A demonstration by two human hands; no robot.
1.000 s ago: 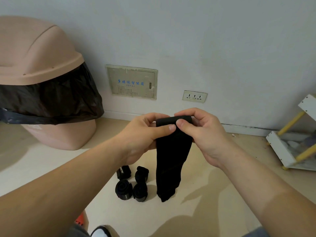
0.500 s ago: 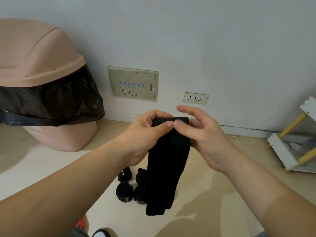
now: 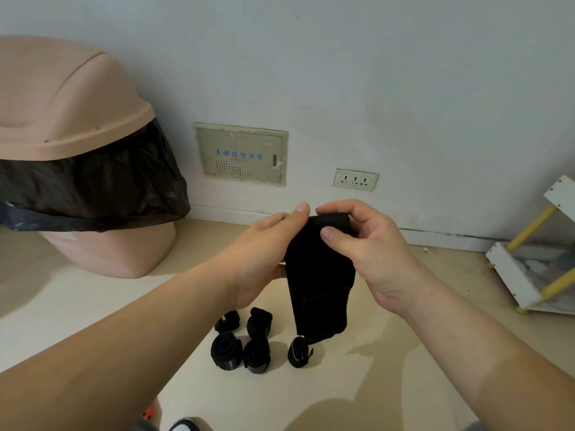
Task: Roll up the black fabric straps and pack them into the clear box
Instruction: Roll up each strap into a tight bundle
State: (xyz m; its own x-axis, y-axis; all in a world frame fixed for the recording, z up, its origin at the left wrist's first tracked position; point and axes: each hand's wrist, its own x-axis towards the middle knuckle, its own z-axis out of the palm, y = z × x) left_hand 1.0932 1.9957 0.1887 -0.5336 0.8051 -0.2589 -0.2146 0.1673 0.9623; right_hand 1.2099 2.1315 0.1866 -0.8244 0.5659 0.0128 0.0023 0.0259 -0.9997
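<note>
We hold a long black fabric strap (image 3: 320, 284) up in the air with both hands, right in the middle. Our left hand (image 3: 264, 253) grips its top from the 9 o'clock side. The thumb is up by the top edge, and the other fingers are hidden behind the cloth. Our right hand (image 3: 367, 247) pinches the rolled-over top from the 3 o'clock side. Its thumb is in front and its fingers (image 3: 342, 206) curl over the roll. The rest of the strap hangs down flat over the floor (image 3: 77, 290). Five small rolled black straps (image 3: 226, 349) sit close together on the floor, at 7 o'clock from the hanging end. A big pink bin with a black bag (image 3: 77, 150) stands at 10 o'clock. A white and yellow rack (image 3: 510, 275) stands at 3 o'clock.
</note>
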